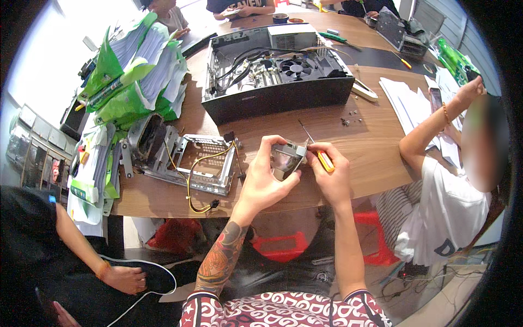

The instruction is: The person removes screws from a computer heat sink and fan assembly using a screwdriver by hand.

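My left hand [266,182] is closed around a small boxy computer part [284,159] with a grey and dark frame and a shiny, rounded face; its exact kind is unclear. In my right hand [330,177] is a screwdriver [326,162] with a yellow handle, its thin shaft pointing up and away from me. The right fingertips sit against the part's right edge. Both hands are just above the table's near edge. To their left lies a metal drive cage [210,163] with yellow and black cables.
An opened black computer case [278,95] with a fan and cables stands beyond my hands. Loose screws [348,121] lie right of it. Green-wrapped paper stacks [136,82] crowd the left, papers [406,103] the right. People sit on both sides and across the wooden table [376,163].
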A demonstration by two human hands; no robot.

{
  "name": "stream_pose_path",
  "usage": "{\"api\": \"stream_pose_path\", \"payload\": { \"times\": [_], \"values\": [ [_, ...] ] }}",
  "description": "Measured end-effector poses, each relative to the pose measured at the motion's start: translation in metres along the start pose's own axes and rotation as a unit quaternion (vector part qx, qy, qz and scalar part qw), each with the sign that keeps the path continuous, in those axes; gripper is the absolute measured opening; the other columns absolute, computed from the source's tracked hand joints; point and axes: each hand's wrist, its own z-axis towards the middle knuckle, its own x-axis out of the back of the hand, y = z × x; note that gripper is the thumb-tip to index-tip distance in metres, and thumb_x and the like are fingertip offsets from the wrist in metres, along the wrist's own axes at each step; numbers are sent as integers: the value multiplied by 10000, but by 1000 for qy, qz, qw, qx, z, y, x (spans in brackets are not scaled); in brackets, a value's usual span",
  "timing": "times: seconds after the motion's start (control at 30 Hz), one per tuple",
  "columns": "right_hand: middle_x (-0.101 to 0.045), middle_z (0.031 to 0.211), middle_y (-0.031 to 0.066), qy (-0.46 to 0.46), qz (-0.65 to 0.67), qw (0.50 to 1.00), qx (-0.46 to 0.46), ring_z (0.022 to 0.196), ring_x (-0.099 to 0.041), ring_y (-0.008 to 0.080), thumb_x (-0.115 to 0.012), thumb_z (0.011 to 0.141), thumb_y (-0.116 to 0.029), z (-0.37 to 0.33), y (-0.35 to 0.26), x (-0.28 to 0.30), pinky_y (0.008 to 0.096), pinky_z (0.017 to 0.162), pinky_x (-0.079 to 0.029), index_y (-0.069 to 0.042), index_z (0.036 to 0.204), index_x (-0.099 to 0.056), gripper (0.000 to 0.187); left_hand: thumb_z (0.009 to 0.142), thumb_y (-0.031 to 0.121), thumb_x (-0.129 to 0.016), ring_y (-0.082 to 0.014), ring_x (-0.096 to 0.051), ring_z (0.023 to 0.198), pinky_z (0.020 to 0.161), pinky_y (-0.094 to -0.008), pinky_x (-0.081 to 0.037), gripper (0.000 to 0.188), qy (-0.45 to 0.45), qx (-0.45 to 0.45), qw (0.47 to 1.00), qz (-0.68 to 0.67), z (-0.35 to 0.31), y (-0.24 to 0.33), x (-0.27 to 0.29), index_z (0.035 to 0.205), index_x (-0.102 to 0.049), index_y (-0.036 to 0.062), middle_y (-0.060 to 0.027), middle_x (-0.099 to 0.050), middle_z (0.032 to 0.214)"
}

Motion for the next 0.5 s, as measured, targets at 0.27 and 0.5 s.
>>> {"api": "stream_pose_path", "payload": {
  "times": [0.27, 0.5],
  "values": [
    [-714, 870, 102, 70, 77, 992, -74, 822, -682, 163, -615, 978, -233, -6, -5, 14, 293, 726, -522, -15, 989, -666, 224, 759, 13, -722, -182, -589, 1034, 885, -320, -480, 602, -34, 31, 987, -152, 2, -10, -9, 1248, -386, 107, -121, -581, 1179],
    [-697, 883, 148, 156, 251, 954, -53, 780, -681, 174, -584, 971, -87, -48, -17, 48, 299, 716, -557, -11, 1009, -523, 104, 775, -43, -746, -255, -552, 1221, 983, -336, -498, 442, 37, 7, 987, -159, -8, -24, -9, 1152, -531, 39, -201, -476, 1417]
  ]
}}
